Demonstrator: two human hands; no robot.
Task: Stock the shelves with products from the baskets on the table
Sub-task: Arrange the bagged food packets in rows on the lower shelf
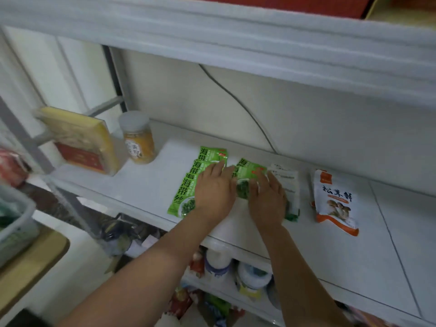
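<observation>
Both hands lie flat, fingers spread, on green packets on the white shelf: left hand presses the left stack of green seaweed packets, right hand rests on a second green stack and partly on the white-backed packets just beside it. Neither hand is closed around anything; palms down, pressing or squaring the piles (my reading: the packets are already placed and being tidied). Risk: the packets look slick and are fanned in overlapping layers, so a sideways push could slide the top ones off toward the front lip of the shelf, which sits near the lower ends of both stacks. The two stacks touch or nearly touch between the hands; nudging one may skew the other. Surroundings: an orange-and-white mushroom pouch lies apart to the right, limiting spread that way; a jar with yellow contents and a yellow boxed item stand well to the left at the back. A basket on the tabletop shows at the left edge, contents blurred. A dark cable runs down the back wall, clear of the hands.
</observation>
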